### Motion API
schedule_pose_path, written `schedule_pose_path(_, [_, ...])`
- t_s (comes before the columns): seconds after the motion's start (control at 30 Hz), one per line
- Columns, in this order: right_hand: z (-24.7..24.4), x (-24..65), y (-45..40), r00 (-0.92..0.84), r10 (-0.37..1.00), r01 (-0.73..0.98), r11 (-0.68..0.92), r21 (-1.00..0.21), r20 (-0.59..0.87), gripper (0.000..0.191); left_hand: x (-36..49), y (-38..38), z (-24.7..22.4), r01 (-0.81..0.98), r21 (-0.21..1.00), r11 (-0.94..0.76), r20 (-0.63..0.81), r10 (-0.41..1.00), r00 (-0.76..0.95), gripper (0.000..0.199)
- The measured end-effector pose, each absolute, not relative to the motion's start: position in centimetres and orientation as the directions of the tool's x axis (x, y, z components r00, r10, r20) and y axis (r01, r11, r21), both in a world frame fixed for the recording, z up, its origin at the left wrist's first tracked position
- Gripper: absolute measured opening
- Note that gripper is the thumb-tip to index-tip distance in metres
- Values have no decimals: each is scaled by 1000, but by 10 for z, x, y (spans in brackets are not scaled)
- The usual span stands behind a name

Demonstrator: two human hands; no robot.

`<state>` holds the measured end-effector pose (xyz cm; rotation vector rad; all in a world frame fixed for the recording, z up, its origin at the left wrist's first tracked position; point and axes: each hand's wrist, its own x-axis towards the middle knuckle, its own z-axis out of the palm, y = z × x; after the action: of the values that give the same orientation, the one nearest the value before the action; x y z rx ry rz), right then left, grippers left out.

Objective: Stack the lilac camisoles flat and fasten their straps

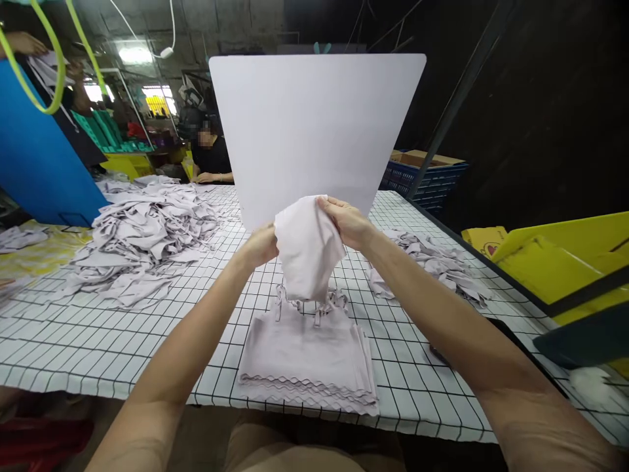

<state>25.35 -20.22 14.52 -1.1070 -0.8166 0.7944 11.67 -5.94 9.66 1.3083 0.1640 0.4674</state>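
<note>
A pair of pale pink underpants (307, 252) is held up over the table between my two hands. At its left edge my left hand (263, 245) is closed on the cloth, its fingertips hidden behind the fabric. My right hand (346, 221) pinches the top right corner, thumb in front. Just below, near the table's front edge, lies a neat stack of folded camisoles (302, 347) in the same pale colour, with scalloped hems toward me and thin straps at the far end. The underpants hang right above those straps; whether they touch I cannot tell.
A large loose heap of pale garments (147, 226) covers the left of the grid-patterned table (216, 373). A smaller heap (437, 262) lies at right. Behind my hands stands a white board (319, 124). A co-worker (212, 154) sits across; yellow bins (574, 262) flank the right edge.
</note>
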Motion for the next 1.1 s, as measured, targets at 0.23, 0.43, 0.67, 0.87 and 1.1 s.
schedule_pose_path(0.23, [129,278,-206,545,795,36,295,-955,267,44,126,-58,110,-329,928,171,239,404,883,37])
schedule_pose_path(0.43, [133,287,-229,459,836,518,24,-855,301,38,141,-75,135,-249,937,-245,317,299,900,34])
schedule_pose_path(0.67, [158,274,-223,112,975,255,157,-954,190,31,116,-59,158,-72,937,-342,123,129,984,31])
schedule_pose_path(0.87, [187,287,-253,211,963,138,143,-980,170,33,82,-35,152,-111,962,-249,133,74,988,30])
schedule_pose_path(1.1, [203,283,-272,321,895,147,275,-950,309,27,67,-41,168,-152,955,-254,180,92,979,33])
